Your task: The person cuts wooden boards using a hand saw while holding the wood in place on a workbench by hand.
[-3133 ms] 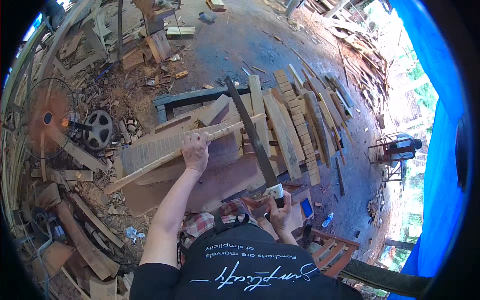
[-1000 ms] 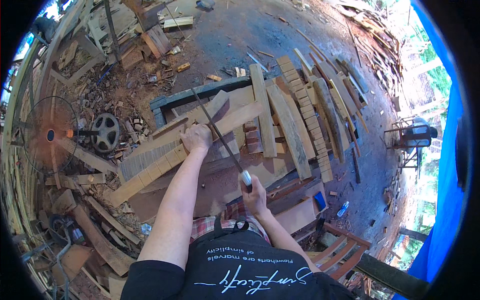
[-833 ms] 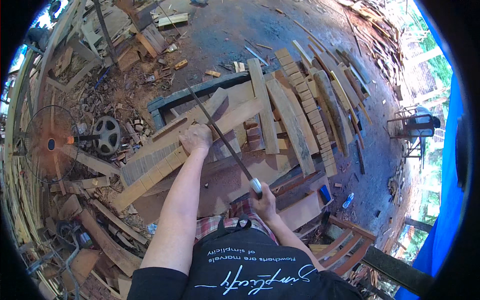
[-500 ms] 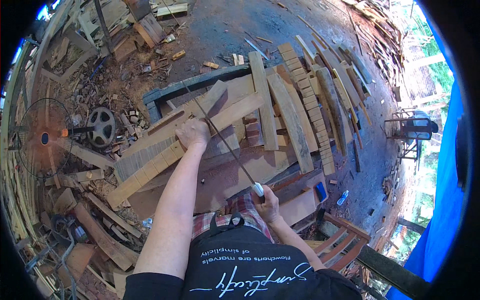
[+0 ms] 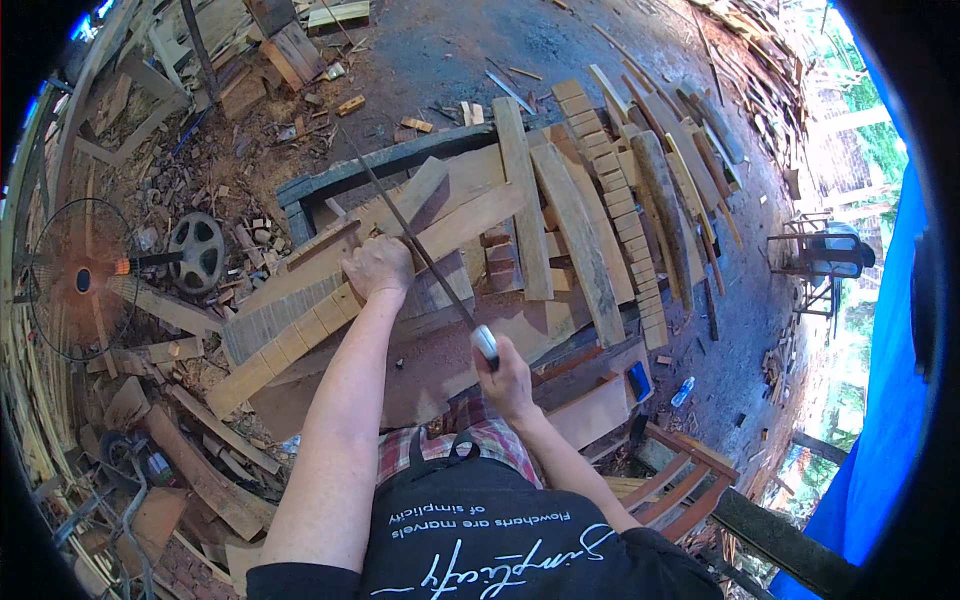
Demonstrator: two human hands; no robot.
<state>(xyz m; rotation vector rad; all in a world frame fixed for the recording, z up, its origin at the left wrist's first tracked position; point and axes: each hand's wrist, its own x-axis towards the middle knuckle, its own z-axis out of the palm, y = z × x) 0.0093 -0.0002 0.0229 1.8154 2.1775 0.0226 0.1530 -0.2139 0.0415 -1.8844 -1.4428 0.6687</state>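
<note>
My right hand (image 5: 507, 380) is wrapped around the pale handle (image 5: 484, 341) of a handsaw. Its long thin blade (image 5: 440, 277) slants up and left across a light wooden board (image 5: 470, 222). Close beside the blade, my left hand (image 5: 378, 268) presses and grips that board, with the fingertips partly hidden. Left of this hand, evenly spaced crosswise lines (image 5: 293, 340) mark the board. Beneath lies a wide plank (image 5: 245, 335) with a dark-grained end, on a low workbench (image 5: 400, 150) with a dark frame.
More boards (image 5: 585, 245) lie across the bench to the right, beside a strip with crosswise lines (image 5: 615, 195). A spinning fan (image 5: 83, 280) stands at the left. Wood scraps (image 5: 260, 160) litter the ground. Nearer right are a slatted wooden chair (image 5: 690, 480) and a plastic bottle (image 5: 683, 391).
My right hand has pushed the saw forward and up to the left, so the blade reaches farther past the board. My left hand stays on the board.
</note>
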